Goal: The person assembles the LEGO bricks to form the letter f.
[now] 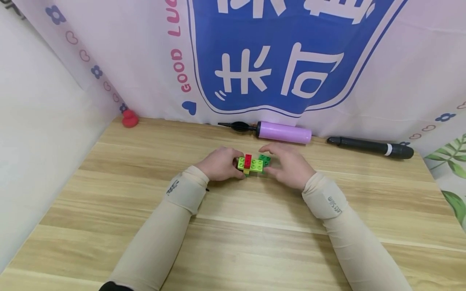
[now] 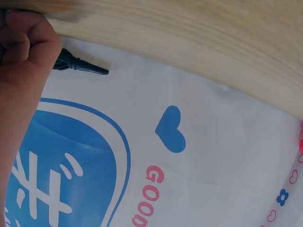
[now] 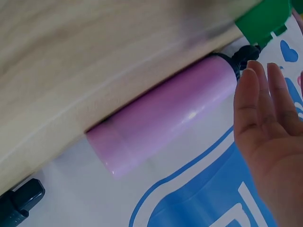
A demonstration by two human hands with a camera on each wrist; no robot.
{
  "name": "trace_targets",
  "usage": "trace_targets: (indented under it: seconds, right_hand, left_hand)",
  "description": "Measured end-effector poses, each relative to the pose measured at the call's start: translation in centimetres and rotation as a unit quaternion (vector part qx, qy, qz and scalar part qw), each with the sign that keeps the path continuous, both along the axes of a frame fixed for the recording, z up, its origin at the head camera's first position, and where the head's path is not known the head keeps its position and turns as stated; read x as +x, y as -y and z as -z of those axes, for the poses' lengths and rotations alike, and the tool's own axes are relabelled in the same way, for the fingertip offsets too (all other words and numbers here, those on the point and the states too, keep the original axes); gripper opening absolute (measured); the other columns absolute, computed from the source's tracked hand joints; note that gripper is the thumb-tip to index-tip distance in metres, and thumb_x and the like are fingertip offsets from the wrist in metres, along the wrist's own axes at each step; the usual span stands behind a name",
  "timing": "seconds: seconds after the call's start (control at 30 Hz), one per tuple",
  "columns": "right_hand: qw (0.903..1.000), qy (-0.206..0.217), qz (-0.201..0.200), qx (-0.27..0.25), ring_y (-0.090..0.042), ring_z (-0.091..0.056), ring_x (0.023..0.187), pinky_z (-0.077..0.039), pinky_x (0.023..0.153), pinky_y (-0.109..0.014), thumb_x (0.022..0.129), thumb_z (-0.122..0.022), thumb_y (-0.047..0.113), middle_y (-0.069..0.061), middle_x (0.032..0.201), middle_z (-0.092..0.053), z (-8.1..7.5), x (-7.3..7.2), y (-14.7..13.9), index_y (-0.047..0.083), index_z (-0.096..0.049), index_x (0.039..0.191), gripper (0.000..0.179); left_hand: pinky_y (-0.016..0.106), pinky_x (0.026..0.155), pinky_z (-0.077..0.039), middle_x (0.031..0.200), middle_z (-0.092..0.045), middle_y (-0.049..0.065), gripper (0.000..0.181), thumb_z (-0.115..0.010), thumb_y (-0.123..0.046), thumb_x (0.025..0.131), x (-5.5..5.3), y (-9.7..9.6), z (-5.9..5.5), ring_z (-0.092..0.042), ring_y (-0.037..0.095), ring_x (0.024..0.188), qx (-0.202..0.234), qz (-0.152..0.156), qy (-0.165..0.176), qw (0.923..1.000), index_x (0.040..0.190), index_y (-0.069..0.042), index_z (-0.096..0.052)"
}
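A small build of toy bricks stands on the table between both hands in the head view. Its top shows a lime brick with a narrow red brick across it, yellow below, and a green brick at the right rear. My left hand grips the left end between thumb and fingers; the left wrist view shows only the hand's back and curled fingers. Spread around the right end, my right hand has its thumb close to the lime brick. In the right wrist view its fingers are loosely extended beside the green piece.
Along the table's back edge lie a purple hand pump with a black nozzle and a black stick-like tool with a white band. A red rubber duck sits at the back left corner. A printed cloth hangs behind the table.
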State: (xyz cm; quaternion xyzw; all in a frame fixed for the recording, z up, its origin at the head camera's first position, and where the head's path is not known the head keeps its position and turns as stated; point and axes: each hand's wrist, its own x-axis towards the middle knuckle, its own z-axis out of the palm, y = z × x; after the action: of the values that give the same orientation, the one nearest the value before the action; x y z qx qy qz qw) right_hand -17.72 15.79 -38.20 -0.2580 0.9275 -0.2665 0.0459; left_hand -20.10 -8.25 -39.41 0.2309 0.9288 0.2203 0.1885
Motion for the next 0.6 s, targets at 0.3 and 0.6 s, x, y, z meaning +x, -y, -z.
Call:
trace_targets:
  seconds: [0.3,0.6]
  right_hand:
    - [0.9994,-0.017,-0.016,0.026,-0.039,-0.055,0.141,-0.040,0.119,-0.057,0.090,-0.085,0.018,-0.016,0.148,-0.062,0.8,0.3,0.5,0.011,-0.061,0.145,0.060]
    - [0.9977,-0.022,-0.034,0.054,-0.035,-0.063,0.131,-0.047,0.114,-0.054,0.089,-0.084,0.008,-0.012,0.138,-0.067,1.1,0.0,0.4,0.009,-0.071,0.130,0.044]
  left_hand:
    - [0.033,0.082,-0.050,0.096,-0.069,0.001,0.034,-0.086,-0.030,0.090,0.0,0.0,0.0,-0.059,0.017,0.087,0.004,0.003,-0.003,1.0000,0.117,-0.013,-0.073]
    - [0.031,0.077,-0.047,0.091,-0.067,0.000,0.029,-0.087,-0.029,0.090,0.0,0.1,0.1,-0.057,0.017,0.083,0.011,0.001,0.001,0.9999,0.112,-0.014,-0.073]
